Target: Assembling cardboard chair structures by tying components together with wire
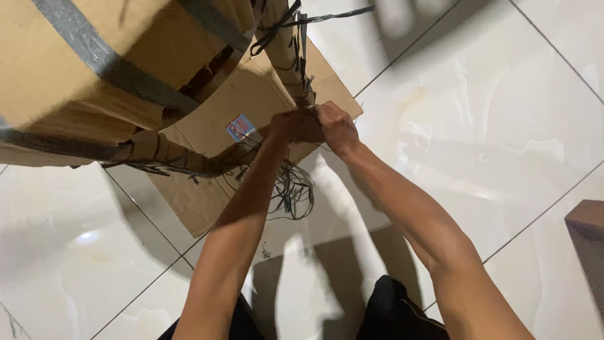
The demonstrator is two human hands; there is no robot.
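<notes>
A large cardboard form [94, 69] banded with grey tape fills the upper left. Two rolled cardboard legs wrapped in black cord reach down from it and meet at a corner [302, 104]. My left hand [286, 124] and my right hand [333, 126] are both closed tightly at that corner, gripping the black cord and the cardboard there. Loose black cord strands [292, 189] hang in a tangle below my hands. More cord ends [296, 19] stick out near the top of the right leg.
A flat cardboard sheet [207, 126] with a small red-and-blue sticker [240, 128] lies on the glossy white tiled floor [478, 126] under the form. A dark brown object [588, 239] sits at the right edge. My knees in dark cloth [390, 315] are at the bottom.
</notes>
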